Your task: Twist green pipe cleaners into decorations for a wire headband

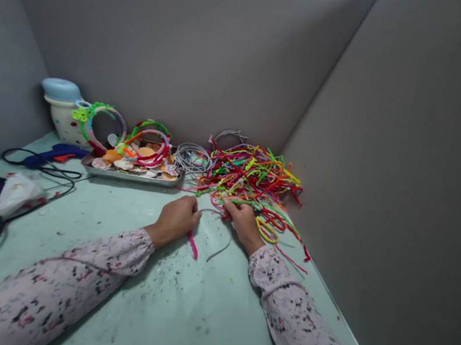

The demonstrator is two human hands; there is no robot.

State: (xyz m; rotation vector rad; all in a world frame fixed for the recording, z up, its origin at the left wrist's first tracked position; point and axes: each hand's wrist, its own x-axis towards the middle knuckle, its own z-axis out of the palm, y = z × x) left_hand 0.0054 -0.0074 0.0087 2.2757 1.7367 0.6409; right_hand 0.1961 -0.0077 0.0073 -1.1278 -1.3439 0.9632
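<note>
My left hand (178,218) is closed in a pinch over the table. A short pink pipe cleaner (193,246) pokes out below its fingers. From the left fingertips a thin grey wire (228,237) runs across to my right hand (243,223) and curves down to a loose end. My right hand is closed, with thumb and finger pressed together on the wire. Bits of pink and green pipe cleaner lie around the right fingertips; whether any is held there I cannot make out. Behind the right hand rises a tangled heap of coloured pipe cleaners (252,170).
Scissors with yellow-and-red handles (267,230) lie beside my right wrist. Coiled grey wire (192,158) sits near a metal tray (132,177) of shells and decorated hoops. At left are a blue glue gun (54,155), black cord, a plastic bag (17,193) and a blue-lidded container (64,109).
</note>
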